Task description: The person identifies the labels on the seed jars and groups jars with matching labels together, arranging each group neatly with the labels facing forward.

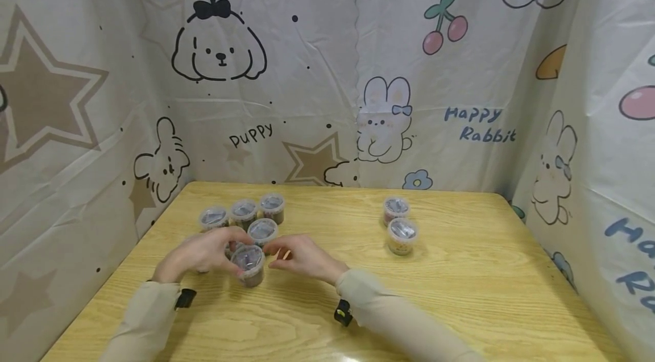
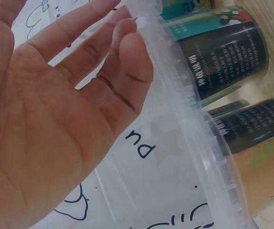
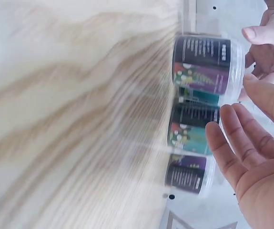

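A small round plastic tub with a clear lid point(image 1: 249, 266) stands at the front of a cluster on the table's left side. My left hand point(image 1: 207, 249) is at its left, thumb and forefinger spread close around the lid's edge. From the other side my right hand point(image 1: 304, 257) reaches in, its fingers loosely bent beside the rim. The right wrist view shows this tub's purple and black label point(image 3: 201, 71), with the right thumb point(image 3: 260, 93) right at the lid. Behind it stands another tub point(image 1: 263, 231). The left hand partly hides the tubs beneath it.
Several more tubs, among them one at the back point(image 1: 272, 208), make up the left cluster. Two tubs, the nearer with a yellowish label point(image 1: 402, 237), stand toward the right on the wooden table point(image 1: 460, 271). A printed curtain point(image 1: 317, 66) hangs around the back and sides.
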A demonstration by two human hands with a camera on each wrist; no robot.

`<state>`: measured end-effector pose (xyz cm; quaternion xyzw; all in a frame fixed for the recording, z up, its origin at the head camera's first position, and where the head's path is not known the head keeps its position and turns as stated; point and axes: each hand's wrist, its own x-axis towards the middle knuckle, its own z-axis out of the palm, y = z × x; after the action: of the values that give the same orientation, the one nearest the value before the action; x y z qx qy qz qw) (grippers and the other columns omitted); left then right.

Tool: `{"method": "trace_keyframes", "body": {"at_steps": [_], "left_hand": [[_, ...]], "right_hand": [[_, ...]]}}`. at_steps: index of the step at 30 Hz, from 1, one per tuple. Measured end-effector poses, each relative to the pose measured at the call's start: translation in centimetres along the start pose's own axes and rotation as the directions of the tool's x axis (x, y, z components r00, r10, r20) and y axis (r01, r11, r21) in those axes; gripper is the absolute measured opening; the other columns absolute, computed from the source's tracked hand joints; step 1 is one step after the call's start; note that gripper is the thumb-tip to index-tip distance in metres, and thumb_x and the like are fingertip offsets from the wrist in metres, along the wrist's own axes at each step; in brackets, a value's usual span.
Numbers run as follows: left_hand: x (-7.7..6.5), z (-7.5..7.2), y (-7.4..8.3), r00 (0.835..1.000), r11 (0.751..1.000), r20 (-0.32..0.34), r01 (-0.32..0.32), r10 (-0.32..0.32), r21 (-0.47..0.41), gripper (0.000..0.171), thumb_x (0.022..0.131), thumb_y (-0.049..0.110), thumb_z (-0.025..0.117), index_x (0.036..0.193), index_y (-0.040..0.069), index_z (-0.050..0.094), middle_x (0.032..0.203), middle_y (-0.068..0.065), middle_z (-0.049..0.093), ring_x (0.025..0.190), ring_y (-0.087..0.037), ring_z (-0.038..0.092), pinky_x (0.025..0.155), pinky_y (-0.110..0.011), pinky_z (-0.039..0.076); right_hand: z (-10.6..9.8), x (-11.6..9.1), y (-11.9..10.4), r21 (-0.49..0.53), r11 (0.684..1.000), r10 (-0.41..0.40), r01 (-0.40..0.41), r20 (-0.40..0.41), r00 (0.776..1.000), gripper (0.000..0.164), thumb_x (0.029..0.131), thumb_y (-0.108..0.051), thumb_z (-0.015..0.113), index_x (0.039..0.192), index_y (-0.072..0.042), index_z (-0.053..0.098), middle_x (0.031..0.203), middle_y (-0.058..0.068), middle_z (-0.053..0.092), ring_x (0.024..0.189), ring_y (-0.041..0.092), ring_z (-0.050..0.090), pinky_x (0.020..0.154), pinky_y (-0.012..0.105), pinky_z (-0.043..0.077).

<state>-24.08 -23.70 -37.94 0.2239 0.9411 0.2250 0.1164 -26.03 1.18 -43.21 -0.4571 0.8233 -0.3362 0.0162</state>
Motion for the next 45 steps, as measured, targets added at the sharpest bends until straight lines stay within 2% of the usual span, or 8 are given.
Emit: {"method": "trace_keyframes", "body": {"at_steps": [6,14,19,23,29,35,39,45], "left_hand": [[0.2,0.3,-0.2,1.000,1.000,0.017,0.000,0.000,0.005,0.069,0.068,0.036,0.089,0.127,0.014,0.063,0.127,-0.004,0.060,0.094,-0.016,0.052,0.070,-0.029,0.047],[0.5,0.5,-0.4,0.996,0.996,-0.003,-0.088,0.088,-0.010,0.067,0.069,0.033,0.089,0.125,0.006,0.065,0.121,-0.007,0.064,0.090,-0.017,0.052,0.071,-0.026,0.046],[0.7,0.7,-0.2,0.994,0.994,-0.019,-0.107,0.107,-0.008,0.066,0.068,0.032,0.090,0.123,0.006,0.066,0.122,-0.008,0.065,0.099,-0.020,0.057,0.078,-0.034,0.052],[0.8,0.7,0.2,0.993,0.993,-0.027,-0.118,0.118,-0.013,0.064,0.068,0.030,0.089,0.123,0.006,0.066,0.123,-0.008,0.066,0.105,-0.026,0.059,0.084,-0.043,0.054],[1.0,0.7,0.8,0.987,0.989,-0.066,-0.146,0.145,-0.009,0.062,0.070,0.032,0.085,0.123,0.007,0.065,0.121,-0.006,0.067,0.103,-0.023,0.060,0.083,-0.038,0.054],[1.7,0.8,2.0,0.982,0.979,-0.104,-0.170,0.159,-0.111,0.062,0.074,0.031,0.083,0.128,0.007,0.063,0.126,-0.006,0.066,0.107,-0.022,0.063,0.089,-0.041,0.055],[2.6,1.1,2.9,0.972,0.972,-0.139,-0.207,0.191,-0.111,0.060,0.077,0.032,0.081,0.128,0.006,0.063,0.126,-0.007,0.066,0.116,-0.027,0.062,0.097,-0.049,0.052],[3.9,1.9,3.6,0.956,0.965,-0.204,-0.236,0.208,-0.119,0.062,0.080,0.037,0.081,0.130,0.007,0.061,0.129,-0.008,0.064,0.117,-0.027,0.062,0.097,-0.046,0.053]], "right_hand": [[0.9,0.7,-0.7,-0.020,1.000,-0.004,0.004,0.011,1.000,0.029,0.092,-0.017,0.070,0.120,-0.011,0.068,0.117,0.004,0.068,0.088,0.004,0.065,0.073,0.004,0.049],[1.8,1.0,-0.5,-0.022,0.999,0.034,-0.034,-0.013,0.999,0.023,0.090,-0.019,0.072,0.111,-0.012,0.070,0.112,0.002,0.069,0.095,0.012,0.070,0.075,0.008,0.053],[2.0,1.1,-0.3,-0.005,0.998,0.056,-0.056,-0.029,0.998,0.021,0.088,-0.020,0.074,0.106,-0.012,0.071,0.104,-0.001,0.073,0.092,0.006,0.070,0.076,0.009,0.053],[1.8,0.8,-0.1,0.074,0.994,0.085,-0.084,-0.016,0.996,0.019,0.087,-0.019,0.074,0.105,-0.011,0.070,0.103,0.000,0.074,0.093,0.004,0.069,0.077,0.008,0.053],[0.8,0.0,0.3,0.180,0.978,0.109,-0.105,-0.017,0.994,0.016,0.088,-0.017,0.073,0.103,-0.012,0.070,0.104,0.002,0.074,0.094,0.002,0.069,0.079,0.010,0.053],[-1.2,-1.1,0.2,0.260,0.956,0.153,-0.136,-0.048,0.987,0.017,0.088,-0.014,0.073,0.105,-0.009,0.071,0.107,0.006,0.073,0.098,0.010,0.070,0.083,0.014,0.054],[-2.1,-1.9,0.8,0.277,0.950,0.173,-0.141,-0.094,0.980,0.016,0.087,-0.012,0.074,0.102,-0.008,0.071,0.107,0.008,0.073,0.099,0.015,0.071,0.083,0.015,0.055],[-3.2,-3.1,1.9,0.265,0.955,0.182,-0.135,-0.160,0.970,0.017,0.086,-0.016,0.076,0.102,-0.011,0.072,0.106,0.006,0.074,0.097,0.015,0.071,0.082,0.017,0.057]]}}
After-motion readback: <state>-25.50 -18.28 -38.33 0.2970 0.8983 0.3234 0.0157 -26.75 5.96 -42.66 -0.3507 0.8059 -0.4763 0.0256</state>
